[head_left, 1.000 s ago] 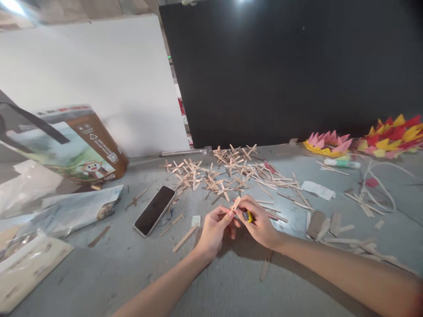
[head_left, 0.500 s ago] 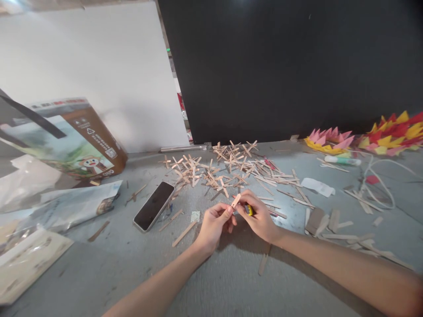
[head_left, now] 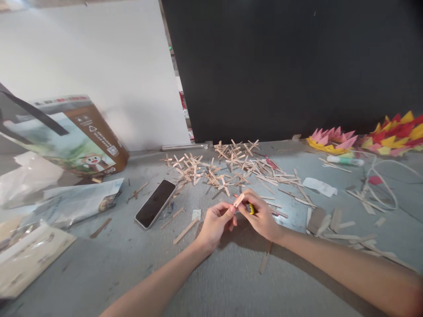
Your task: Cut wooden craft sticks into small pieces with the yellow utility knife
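Over the middle of the grey table, my left hand (head_left: 216, 224) pinches a short wooden craft stick (head_left: 239, 200) between thumb and fingers; the stick points up and to the right. My right hand (head_left: 261, 216) is closed right beside it, its fingertips at the same stick. Inside its grip sits a small yellow-and-black tool (head_left: 251, 208), mostly covered by the fingers, so its kind and its working end do not show. Just beyond the hands lies a pile of crossed wooden sticks (head_left: 226, 169), several of them joined as X shapes.
Left of my hands lies a phone (head_left: 155, 204), with a printed carrier bag (head_left: 82, 141) and plastic packets (head_left: 82, 200) farther left. Loose sticks (head_left: 330, 220), a glue stick (head_left: 345, 160), a white cable (head_left: 393, 193) and folded-paper crowns (head_left: 332, 140) are on the right. A black panel (head_left: 280, 70) stands behind.
The wooden stick in my fingers has tilted slightly more to the right. Both hands stay together in nearly the same place; the whole view has shifted a little.
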Action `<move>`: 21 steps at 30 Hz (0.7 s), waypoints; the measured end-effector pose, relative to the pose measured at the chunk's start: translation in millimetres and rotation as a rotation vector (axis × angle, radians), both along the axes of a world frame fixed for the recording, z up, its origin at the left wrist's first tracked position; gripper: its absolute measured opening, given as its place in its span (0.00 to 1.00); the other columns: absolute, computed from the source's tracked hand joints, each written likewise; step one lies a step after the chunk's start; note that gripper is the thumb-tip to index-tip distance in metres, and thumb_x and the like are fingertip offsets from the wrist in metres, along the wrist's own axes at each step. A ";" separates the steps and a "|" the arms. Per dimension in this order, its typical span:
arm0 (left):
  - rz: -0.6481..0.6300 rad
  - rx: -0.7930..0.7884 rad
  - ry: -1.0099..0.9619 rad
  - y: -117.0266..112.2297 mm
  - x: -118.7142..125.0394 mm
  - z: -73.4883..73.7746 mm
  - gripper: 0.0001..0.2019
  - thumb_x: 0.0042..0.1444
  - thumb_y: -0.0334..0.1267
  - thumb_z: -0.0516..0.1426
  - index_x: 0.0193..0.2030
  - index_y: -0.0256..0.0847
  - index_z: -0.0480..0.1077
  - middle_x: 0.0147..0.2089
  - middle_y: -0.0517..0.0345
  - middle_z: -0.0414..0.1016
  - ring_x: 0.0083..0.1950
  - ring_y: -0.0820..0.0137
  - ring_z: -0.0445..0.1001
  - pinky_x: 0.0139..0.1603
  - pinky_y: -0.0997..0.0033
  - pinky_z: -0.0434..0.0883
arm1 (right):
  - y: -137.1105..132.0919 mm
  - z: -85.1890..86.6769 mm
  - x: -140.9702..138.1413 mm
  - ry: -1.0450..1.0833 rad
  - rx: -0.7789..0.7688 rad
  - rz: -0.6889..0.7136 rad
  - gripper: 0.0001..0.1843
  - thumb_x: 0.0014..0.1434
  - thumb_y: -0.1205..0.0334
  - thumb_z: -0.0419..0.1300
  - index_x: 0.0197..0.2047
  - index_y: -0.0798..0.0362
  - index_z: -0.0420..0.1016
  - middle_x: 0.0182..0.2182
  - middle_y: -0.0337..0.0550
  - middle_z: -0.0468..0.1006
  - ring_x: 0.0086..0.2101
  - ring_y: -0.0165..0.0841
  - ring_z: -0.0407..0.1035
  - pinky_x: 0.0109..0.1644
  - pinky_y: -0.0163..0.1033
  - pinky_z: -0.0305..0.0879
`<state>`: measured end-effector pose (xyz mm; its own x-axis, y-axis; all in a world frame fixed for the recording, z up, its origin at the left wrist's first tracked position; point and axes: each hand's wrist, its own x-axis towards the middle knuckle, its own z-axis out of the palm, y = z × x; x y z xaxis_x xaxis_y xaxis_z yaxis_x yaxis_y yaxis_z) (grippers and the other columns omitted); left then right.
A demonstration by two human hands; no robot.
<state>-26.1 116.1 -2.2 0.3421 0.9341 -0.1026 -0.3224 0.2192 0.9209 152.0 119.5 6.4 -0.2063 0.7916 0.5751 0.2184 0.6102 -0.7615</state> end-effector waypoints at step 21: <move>0.287 0.107 0.057 1.3 -1.7 6.4 0.22 0.66 0.61 0.59 0.46 0.45 0.59 0.30 0.64 0.78 0.19 0.76 0.68 0.20 0.77 0.63 | 14.4 -8.1 10.6 -0.169 0.033 -0.031 0.05 0.73 0.56 0.61 0.46 0.45 0.77 0.41 0.44 0.75 0.43 0.40 0.73 0.51 0.47 0.69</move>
<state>-27.8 117.3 4.2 0.0594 0.9982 -0.0104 -0.3038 0.0280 0.9523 162.6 133.9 -1.7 -0.2784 0.7804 0.5598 0.3606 0.6252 -0.6922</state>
